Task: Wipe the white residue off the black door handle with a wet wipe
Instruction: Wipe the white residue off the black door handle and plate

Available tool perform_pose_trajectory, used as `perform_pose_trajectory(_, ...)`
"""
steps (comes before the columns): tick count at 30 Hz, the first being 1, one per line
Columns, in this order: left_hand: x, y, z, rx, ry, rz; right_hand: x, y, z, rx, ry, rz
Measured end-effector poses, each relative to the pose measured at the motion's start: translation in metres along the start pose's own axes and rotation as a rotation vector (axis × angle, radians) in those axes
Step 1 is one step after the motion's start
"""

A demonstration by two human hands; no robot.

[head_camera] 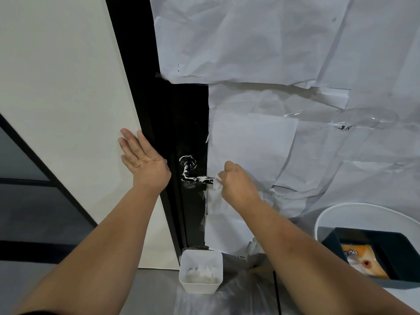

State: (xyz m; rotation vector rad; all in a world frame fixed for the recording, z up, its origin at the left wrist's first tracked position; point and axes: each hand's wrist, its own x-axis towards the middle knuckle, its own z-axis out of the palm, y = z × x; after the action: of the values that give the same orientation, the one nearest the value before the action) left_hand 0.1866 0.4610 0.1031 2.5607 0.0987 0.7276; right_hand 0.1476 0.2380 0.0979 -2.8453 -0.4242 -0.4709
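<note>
- Pinched in the curled fingers of the right hand, a white wet wipe meets the free end of the black door handle, and the rest of the wipe hangs down below that end.
- Flat and spread, the left hand grasps nothing; its palm presses on the pale wall panel just left of the handle, with the thumb side lying over the black door frame.
- White residue rings the round base of the handle, runs down its neck and streaks along the lever toward the wipe.
- More faint white smears show on the black door just under the lever.
- White paper sheets cover the door above and to the right of the handle, leaving bare only a black strip around it; clear tape glints on them further right.
- Well below the handle, a small white square tub stands on the floor with crumpled white wipes inside.
- Right of the tub, clear plastic sheeting lies on the grey floor.
- Far below and to the right of the handle, a round white basin is partly hidden behind a dark blue tray.
- Inside that tray lies an orange packet; its print is too cut off to read.
</note>
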Motion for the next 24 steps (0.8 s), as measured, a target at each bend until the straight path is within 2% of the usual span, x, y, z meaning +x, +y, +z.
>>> perform_pose_trajectory(7,0.0,0.001,0.001,-0.019,-0.009,-0.004,-0.012,0.003,-0.002,-0.111,-0.007,-0.076)
perform_pose_trajectory(12,-0.001,0.001,0.0,-0.032,-0.009,-0.004,-0.003,0.006,-0.003,-0.035,-0.053,-0.041)
perform_pose_trajectory(15,-0.001,0.002,0.0,-0.035,-0.013,-0.01,-0.005,0.006,-0.001,0.049,-0.006,-0.017)
perform_pose_trajectory(24,-0.001,0.001,0.001,-0.029,-0.011,-0.025,-0.012,-0.001,-0.003,-0.067,0.025,-0.084)
